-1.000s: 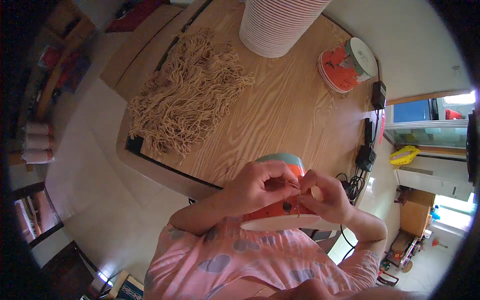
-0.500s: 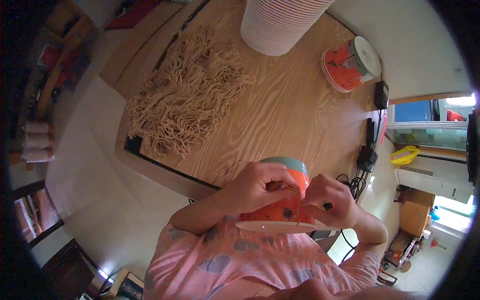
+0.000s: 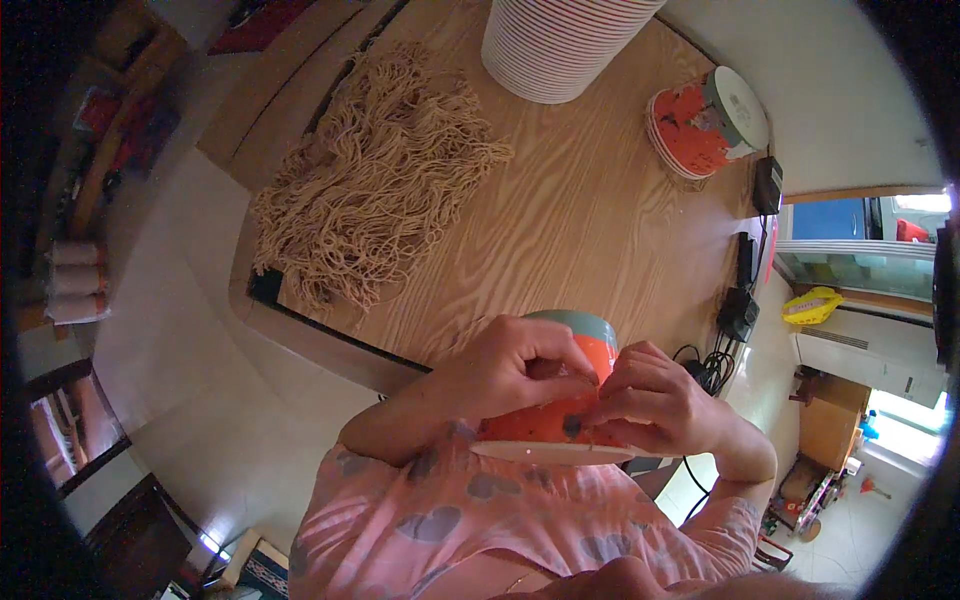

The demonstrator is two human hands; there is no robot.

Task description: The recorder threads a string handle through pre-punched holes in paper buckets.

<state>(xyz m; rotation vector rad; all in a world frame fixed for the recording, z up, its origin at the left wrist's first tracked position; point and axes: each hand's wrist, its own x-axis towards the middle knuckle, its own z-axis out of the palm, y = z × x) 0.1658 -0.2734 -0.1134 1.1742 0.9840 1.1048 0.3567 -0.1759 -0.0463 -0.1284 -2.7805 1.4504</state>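
One orange bucket w/ grey-green band [image 3: 530,425] at near edge of table [image 3: 590,220], right against pink shirt [image 3: 480,530]; white rim at near end, band at far end. L hand [image 3: 515,365] on its left/far side, fingers curled, thumb + index almost meeting; can't tell if anything's pinched. R hand [image 3: 665,400] on its right side, fingers bent onto wall; can't tell if gripping. Far left on table: loose heap of tan cord [image 3: 380,190]. Far middle: tall stack of white tubs [image 3: 560,50]. Far right: orange tub stack [image 3: 685,130], round white base showing. Right edge: blk adapter [image 3: 738,315], nearer cable bundle [image 3: 715,370]. Off-table right: yellow bag [image 3: 812,306].
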